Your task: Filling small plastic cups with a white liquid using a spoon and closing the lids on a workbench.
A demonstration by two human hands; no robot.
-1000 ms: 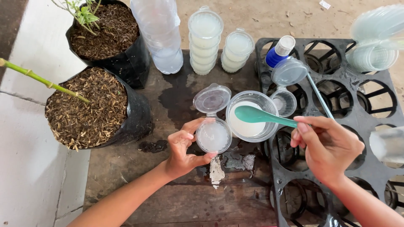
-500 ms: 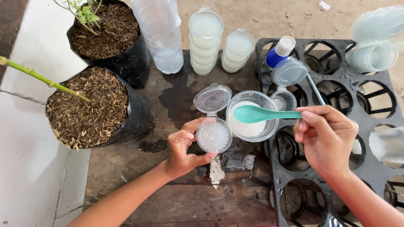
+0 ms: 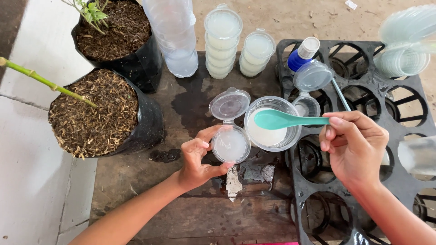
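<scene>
Teal plastic is what the spoon (image 3: 281, 120) is made of, and the right hand (image 3: 352, 147) holds its handle with the fingers (image 3: 338, 123) pinched shut on it. The scoop end hangs over a clear bowl (image 3: 272, 129) with white liquid in it. The left hand (image 3: 196, 156) holds a small clear cup (image 3: 230, 145) just beside the bowl, with the fingers curled around its side. The cup's hinged lid (image 3: 229, 104) is flipped open behind it. The cup looks partly full of the same white stuff.

The step in hand looks like spooning liquid from the bowl into the cup. The next move needs a steady scoop, kept level across the short gap so nothing drips on the wet wooden table (image 3: 181, 213).

Filled, shut cups (image 3: 222, 41) stand stacked at the back. A black tray (image 3: 390, 113) with round holes sits on the right. Two black bags of soil (image 3: 97, 113) sit on the left.
</scene>
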